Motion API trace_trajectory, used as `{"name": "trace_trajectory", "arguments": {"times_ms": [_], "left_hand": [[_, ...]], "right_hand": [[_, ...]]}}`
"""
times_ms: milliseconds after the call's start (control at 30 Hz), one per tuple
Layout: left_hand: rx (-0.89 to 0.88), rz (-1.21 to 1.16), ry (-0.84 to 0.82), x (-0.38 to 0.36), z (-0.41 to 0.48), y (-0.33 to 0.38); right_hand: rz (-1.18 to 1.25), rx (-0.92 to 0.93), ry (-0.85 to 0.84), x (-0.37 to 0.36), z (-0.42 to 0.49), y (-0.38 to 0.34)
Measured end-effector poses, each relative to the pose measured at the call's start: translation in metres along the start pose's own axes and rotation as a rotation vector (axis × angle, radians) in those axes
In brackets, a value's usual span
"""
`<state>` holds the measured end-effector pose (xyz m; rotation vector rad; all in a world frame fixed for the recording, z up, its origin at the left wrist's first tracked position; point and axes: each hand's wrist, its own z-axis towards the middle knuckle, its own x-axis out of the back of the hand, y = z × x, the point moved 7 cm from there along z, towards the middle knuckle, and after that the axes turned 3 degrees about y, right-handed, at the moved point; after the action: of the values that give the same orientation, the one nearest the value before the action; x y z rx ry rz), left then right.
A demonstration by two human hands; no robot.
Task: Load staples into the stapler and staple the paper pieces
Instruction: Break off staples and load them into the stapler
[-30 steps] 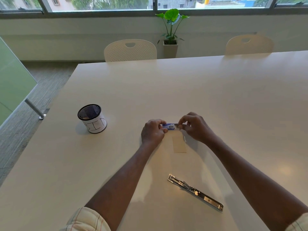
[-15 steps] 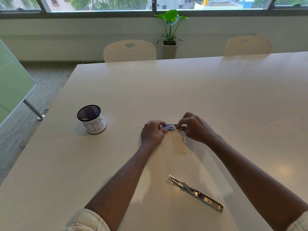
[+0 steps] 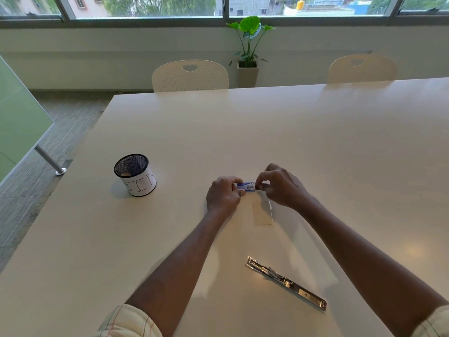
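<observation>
Here we hold a small blue staple box point(image 3: 246, 186) over the table point(image 3: 315, 142), our left hand point(image 3: 224, 194) pinching its nine o'clock end and our right hand point(image 3: 279, 186) pinching its three o'clock end, fingers curled. The paper pieces point(image 3: 262, 212) lie flat just at six o'clock of the box. Farther toward six o'clock lies the stapler point(image 3: 285, 283), opened out; a mesh cup point(image 3: 134, 175) stands at nine o'clock.

Two hands point(image 3: 224, 194) point(image 3: 283, 188), one stapler point(image 3: 286, 283), one staple box point(image 3: 246, 186), two chairs point(image 3: 190, 76) point(image 3: 362, 70).
</observation>
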<state>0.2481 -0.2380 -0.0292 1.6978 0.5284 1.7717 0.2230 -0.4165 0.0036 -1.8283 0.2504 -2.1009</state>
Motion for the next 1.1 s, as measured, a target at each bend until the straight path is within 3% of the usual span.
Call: {"name": "trace_trajectory", "arguments": {"times_ms": [367, 567, 667, 767, 967, 1100], "left_hand": [[-0.011, -0.003, -0.004, 0.0, -0.001, 0.001], [0.001, -0.009, 0.0, 0.001, -0.001, 0.001], [0.013, -0.018, -0.006, 0.001, -0.001, 0.0], [0.013, -0.022, -0.008, 0.0, 0.0, 0.0], [0.02, -0.019, -0.003, -0.001, 0.0, -0.001], [0.021, -0.007, -0.002, -0.002, 0.002, -0.002]], "right_hand": [[-0.096, 0.001, -0.01, 0.0, 0.004, 0.009], [-0.052, -0.254, 0.03, -0.004, 0.01, 0.014], [0.009, -0.41, -0.031, -0.011, 0.014, 0.023], [0.181, -0.532, -0.07, -0.019, 0.014, 0.033], [0.819, -0.634, 0.086, -0.013, 0.004, 0.048], [1.118, -0.707, 0.045, -0.014, -0.006, 0.058]]}}
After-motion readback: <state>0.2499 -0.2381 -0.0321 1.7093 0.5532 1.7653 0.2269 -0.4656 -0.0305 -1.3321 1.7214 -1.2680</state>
